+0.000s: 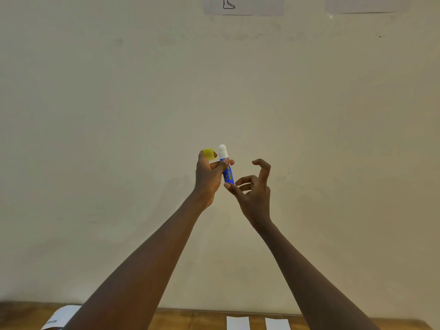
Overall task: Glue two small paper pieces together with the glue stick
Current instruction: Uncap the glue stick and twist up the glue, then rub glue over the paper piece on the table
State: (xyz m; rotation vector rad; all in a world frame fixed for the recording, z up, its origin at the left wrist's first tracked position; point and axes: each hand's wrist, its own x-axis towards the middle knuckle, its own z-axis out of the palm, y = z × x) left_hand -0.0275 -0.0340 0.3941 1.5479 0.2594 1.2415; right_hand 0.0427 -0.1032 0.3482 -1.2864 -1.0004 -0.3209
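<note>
A blue glue stick (227, 173) with its white glue tip exposed is held upright in front of the wall. My left hand (208, 177) grips its barrel and also pinches the yellow cap (208, 154) between thumb and forefinger. My right hand (253, 194) is just to the right, fingers curled apart, its thumb tip touching the stick's lower end. Two small white paper pieces (237, 323) (277, 324) lie side by side on the wooden table at the bottom edge, below my right forearm.
A wooden table (197, 320) runs along the bottom edge. A white printed packet (60, 316) lies at its left, partly under my left forearm. A plain wall fills the view, with taped sheets (244, 5) at the top.
</note>
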